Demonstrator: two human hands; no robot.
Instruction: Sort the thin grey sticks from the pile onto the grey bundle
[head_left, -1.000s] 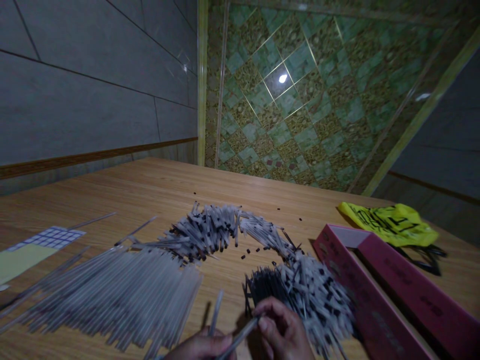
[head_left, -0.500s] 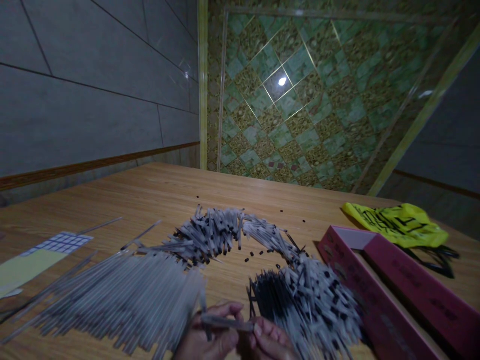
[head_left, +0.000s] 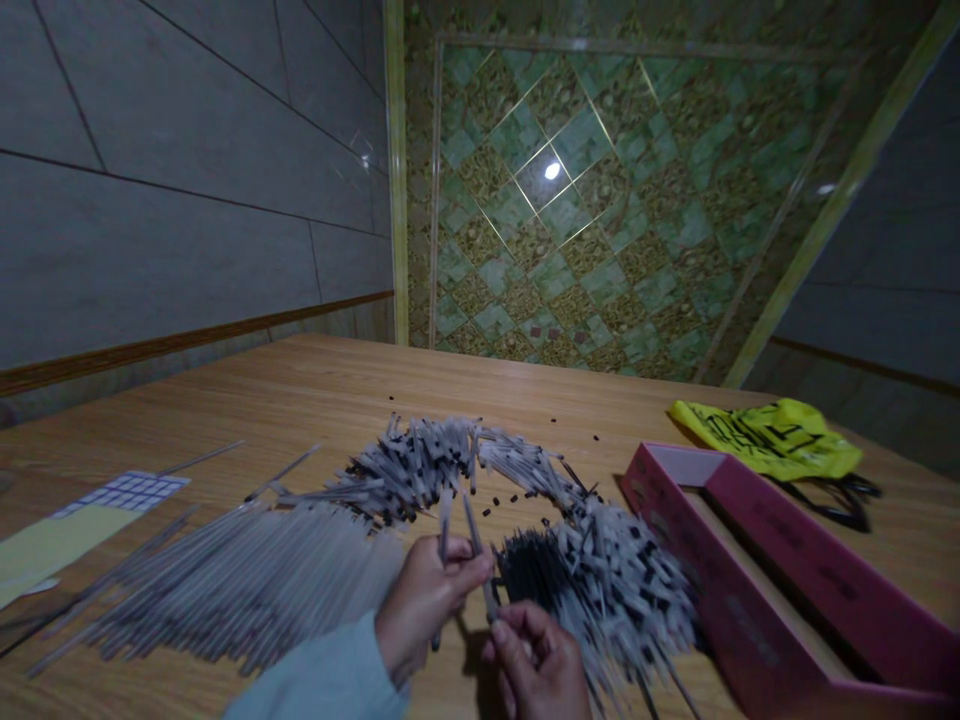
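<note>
My left hand (head_left: 431, 595) is closed around a slim grey translucent tube (head_left: 445, 522), like a pen barrel, whose dark lower end pokes out below the fingers. A second pen-like tube (head_left: 472, 525) slants between my two hands. Its middle lies at my left thumb and fingertips, and its lower end is pinched by my right hand (head_left: 536, 655). Left of my hands many clear tubes (head_left: 277, 580) lie side by side. Right of them is a bundle of black thin rods (head_left: 534, 570), next to a pile of dark-tipped tubes (head_left: 630, 580).
More dark-tipped tubes (head_left: 420, 460) form an arc behind my hands, with small black bits (head_left: 495, 503) inside it. A red open box (head_left: 750, 590) stands at right, before a yellow bag (head_left: 772, 437). Yellow-and-checked paper (head_left: 82, 530) lies at left on the wooden table (head_left: 525, 385).
Both hands have come further up into view. The tube that lay crosswise between them now points upward and away, and the left hand's other tube stands more upright. The view has shifted slightly.
</note>
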